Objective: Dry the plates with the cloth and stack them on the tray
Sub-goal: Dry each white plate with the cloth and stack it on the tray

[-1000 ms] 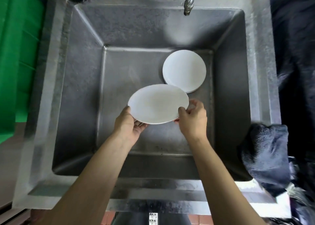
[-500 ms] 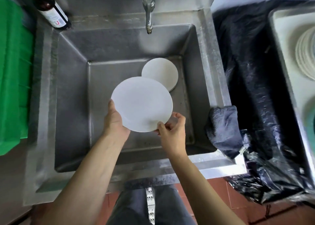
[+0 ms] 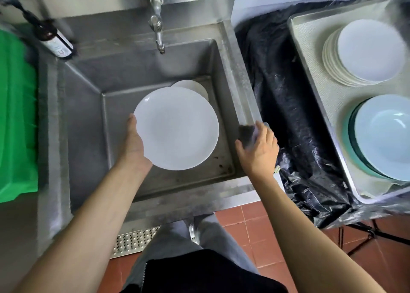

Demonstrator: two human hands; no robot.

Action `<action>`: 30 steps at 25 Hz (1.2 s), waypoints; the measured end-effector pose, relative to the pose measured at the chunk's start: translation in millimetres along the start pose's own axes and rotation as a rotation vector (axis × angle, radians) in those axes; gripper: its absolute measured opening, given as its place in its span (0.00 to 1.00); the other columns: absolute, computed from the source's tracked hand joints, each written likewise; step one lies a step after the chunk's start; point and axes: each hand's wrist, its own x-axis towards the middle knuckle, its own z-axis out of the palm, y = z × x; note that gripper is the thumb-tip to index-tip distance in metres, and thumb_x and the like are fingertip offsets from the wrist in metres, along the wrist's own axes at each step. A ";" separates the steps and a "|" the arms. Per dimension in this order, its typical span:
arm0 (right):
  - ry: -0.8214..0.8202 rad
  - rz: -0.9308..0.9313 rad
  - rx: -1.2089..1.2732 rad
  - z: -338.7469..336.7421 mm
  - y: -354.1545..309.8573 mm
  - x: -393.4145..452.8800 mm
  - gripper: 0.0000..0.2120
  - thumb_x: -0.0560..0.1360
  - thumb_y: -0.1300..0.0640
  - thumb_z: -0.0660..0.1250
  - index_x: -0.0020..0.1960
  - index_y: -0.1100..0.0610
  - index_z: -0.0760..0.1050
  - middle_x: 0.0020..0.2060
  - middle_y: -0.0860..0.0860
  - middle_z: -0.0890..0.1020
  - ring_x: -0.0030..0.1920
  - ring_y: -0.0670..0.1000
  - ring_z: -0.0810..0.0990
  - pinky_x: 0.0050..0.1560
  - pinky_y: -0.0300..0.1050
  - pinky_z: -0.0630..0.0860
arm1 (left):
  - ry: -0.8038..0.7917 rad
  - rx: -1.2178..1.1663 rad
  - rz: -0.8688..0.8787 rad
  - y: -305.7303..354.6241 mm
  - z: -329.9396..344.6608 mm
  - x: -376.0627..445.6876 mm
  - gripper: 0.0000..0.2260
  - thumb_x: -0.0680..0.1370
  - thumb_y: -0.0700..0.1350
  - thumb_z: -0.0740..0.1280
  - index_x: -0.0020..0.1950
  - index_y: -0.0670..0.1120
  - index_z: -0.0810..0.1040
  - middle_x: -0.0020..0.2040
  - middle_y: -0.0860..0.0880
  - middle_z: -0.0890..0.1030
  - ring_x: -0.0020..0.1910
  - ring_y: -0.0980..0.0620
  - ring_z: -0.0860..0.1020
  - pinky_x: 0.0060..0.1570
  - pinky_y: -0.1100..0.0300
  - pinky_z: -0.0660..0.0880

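- Green plastic bin [image 3: 15,115] stood at the far left, with a dark bottle [image 3: 54,40] at the sink's back corner.
- Steel sink [image 3: 84,106] lay below me, its tap [image 3: 158,33] above the basin.
- My left hand [image 3: 134,141] held the white plate [image 3: 176,128] by its left edge over the basin, thumb along the rim; the other fingers were hidden beneath it.
- Another plate [image 3: 193,87] lay on the sink floor, mostly hidden behind the held one.
- My right hand [image 3: 258,146] was on the dark cloth [image 3: 246,135] at the sink's right rim, fingers curled around it.
- Black plastic sheeting [image 3: 288,106] covered the surface alongside.
- On the tray [image 3: 310,55] at far right sat a stack of plates [image 3: 366,53], with bowls [image 3: 386,137] in front of it, nearer me.
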 end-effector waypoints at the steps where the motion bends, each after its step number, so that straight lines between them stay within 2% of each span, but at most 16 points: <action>1: -0.069 0.036 -0.007 1.5 14.6 0.0 0.42 0.71 0.45 0.76 0.79 0.57 0.64 0.76 0.58 0.70 0.75 0.60 0.67 0.74 0.55 0.63 | -0.015 0.010 -0.003 -0.4 0.8 -4.5 0.24 0.82 0.63 0.60 0.31 0.59 0.86 0.37 0.57 0.86 0.34 0.55 0.85 0.26 0.58 0.79; 3: -0.185 0.063 -0.013 9.2 40.3 -3.4 0.52 0.70 0.43 0.78 0.83 0.58 0.54 0.81 0.59 0.60 0.81 0.59 0.59 0.80 0.55 0.56 | -0.027 0.037 0.010 -1.6 0.6 -10.6 0.23 0.82 0.63 0.59 0.35 0.60 0.87 0.39 0.57 0.87 0.37 0.54 0.86 0.30 0.58 0.81; 5: -0.178 0.019 -0.026 17.8 56.3 -7.2 0.52 0.71 0.46 0.78 0.84 0.59 0.52 0.82 0.62 0.58 0.81 0.62 0.59 0.80 0.60 0.56 | -0.032 0.071 0.007 0.0 -0.1 -15.8 0.21 0.82 0.65 0.58 0.46 0.57 0.87 0.45 0.56 0.88 0.43 0.53 0.87 0.37 0.58 0.81; 6: -0.150 -0.004 -0.039 21.7 59.3 -8.9 0.51 0.72 0.46 0.77 0.84 0.59 0.53 0.81 0.63 0.59 0.80 0.63 0.59 0.79 0.61 0.57 | -0.043 0.095 0.005 1.8 -0.3 -18.9 0.22 0.82 0.65 0.56 0.49 0.57 0.86 0.47 0.56 0.88 0.46 0.53 0.86 0.40 0.57 0.81; 8: -0.088 -0.017 -0.067 29.5 60.9 -11.2 0.49 0.73 0.45 0.76 0.84 0.58 0.54 0.81 0.64 0.60 0.80 0.64 0.61 0.79 0.62 0.58 | -0.073 0.127 0.019 3.8 -1.0 -23.2 0.25 0.83 0.65 0.53 0.45 0.59 0.87 0.46 0.56 0.88 0.45 0.54 0.86 0.41 0.57 0.80; 9: -0.068 -0.005 -0.070 32.5 60.4 -10.1 0.48 0.73 0.43 0.75 0.84 0.57 0.54 0.80 0.64 0.61 0.79 0.64 0.61 0.79 0.61 0.58 | -0.082 0.130 0.026 5.3 -1.7 -25.9 0.25 0.83 0.64 0.53 0.43 0.59 0.87 0.45 0.57 0.88 0.43 0.54 0.86 0.42 0.58 0.80; 11: -0.036 -0.003 -0.068 37.1 60.8 -5.9 0.45 0.75 0.41 0.72 0.84 0.56 0.56 0.80 0.65 0.62 0.78 0.66 0.63 0.78 0.61 0.58 | -0.083 0.125 0.039 8.3 -2.7 -32.9 0.23 0.83 0.64 0.54 0.46 0.57 0.86 0.45 0.56 0.87 0.42 0.54 0.86 0.41 0.58 0.81; 14: 0.004 -0.089 -0.055 40.3 61.7 -0.5 0.32 0.81 0.51 0.66 0.81 0.59 0.62 0.79 0.66 0.63 0.78 0.68 0.64 0.79 0.63 0.58 | -0.084 0.159 0.053 12.7 -8.0 -41.3 0.20 0.82 0.64 0.56 0.52 0.55 0.84 0.48 0.55 0.87 0.46 0.52 0.86 0.44 0.56 0.82; 16: 0.000 -0.053 0.129 34.6 58.4 1.2 0.26 0.82 0.60 0.66 0.78 0.64 0.66 0.76 0.67 0.68 0.75 0.70 0.67 0.77 0.65 0.60 | -0.073 0.176 0.071 18.3 -13.9 -47.0 0.22 0.82 0.64 0.57 0.59 0.52 0.84 0.53 0.52 0.87 0.52 0.48 0.84 0.52 0.50 0.81; 17: 0.001 0.018 0.257 27.2 54.3 3.8 0.24 0.82 0.61 0.65 0.76 0.65 0.68 0.73 0.67 0.71 0.72 0.70 0.70 0.74 0.64 0.64 | -0.059 0.171 0.078 22.1 -16.8 -49.5 0.23 0.81 0.65 0.58 0.61 0.51 0.83 0.55 0.50 0.86 0.54 0.46 0.84 0.55 0.48 0.80; 19: 0.069 0.164 0.467 4.8 34.2 5.6 0.21 0.83 0.56 0.62 0.73 0.63 0.69 0.67 0.66 0.77 0.66 0.68 0.75 0.68 0.60 0.70 | -0.025 0.154 0.090 30.1 -23.6 -54.3 0.23 0.81 0.65 0.60 0.60 0.51 0.83 0.52 0.50 0.87 0.52 0.46 0.84 0.54 0.48 0.81; 21: 0.161 0.184 0.583 -17.7 2.1 6.2 0.19 0.84 0.54 0.61 0.71 0.61 0.70 0.62 0.63 0.79 0.63 0.65 0.78 0.66 0.58 0.72 | 0.000 0.138 0.094 36.2 -24.1 -57.9 0.21 0.80 0.65 0.62 0.57 0.51 0.83 0.49 0.51 0.87 0.49 0.46 0.84 0.48 0.51 0.82; 24: 0.238 -0.018 0.729 -48.4 -72.2 -4.0 0.21 0.83 0.50 0.61 0.71 0.61 0.70 0.62 0.59 0.78 0.63 0.59 0.78 0.66 0.54 0.72 | -0.025 0.108 0.124 48.1 -29.1 -64.2 0.15 0.80 0.64 0.64 0.48 0.54 0.81 0.43 0.54 0.87 0.41 0.51 0.86 0.35 0.58 0.81; 26: 0.232 -0.248 0.749 -62.1 -119.9 -14.1 0.23 0.83 0.51 0.61 0.75 0.60 0.67 0.70 0.56 0.74 0.70 0.55 0.74 0.71 0.48 0.69 | -0.071 0.106 0.153 56.5 -30.0 -69.5 0.14 0.80 0.63 0.64 0.46 0.56 0.80 0.37 0.58 0.86 0.36 0.55 0.85 0.27 0.63 0.78; 28: 0.156 -0.504 0.635 -64.6 -152.8 -20.9 0.25 0.83 0.56 0.62 0.79 0.59 0.64 0.79 0.53 0.66 0.79 0.52 0.65 0.78 0.48 0.63 | -0.106 0.130 0.186 63.4 -29.4 -75.0 0.13 0.79 0.64 0.65 0.47 0.56 0.80 0.40 0.59 0.85 0.40 0.56 0.84 0.30 0.63 0.78; 30: 0.087 -0.607 0.509 -61.0 -175.3 -25.8 0.26 0.82 0.56 0.62 0.79 0.58 0.64 0.81 0.51 0.63 0.81 0.49 0.61 0.79 0.53 0.62 | -0.146 0.137 0.232 69.3 -29.5 -79.8 0.14 0.79 0.63 0.66 0.44 0.54 0.81 0.38 0.58 0.86 0.39 0.57 0.85 0.34 0.62 0.79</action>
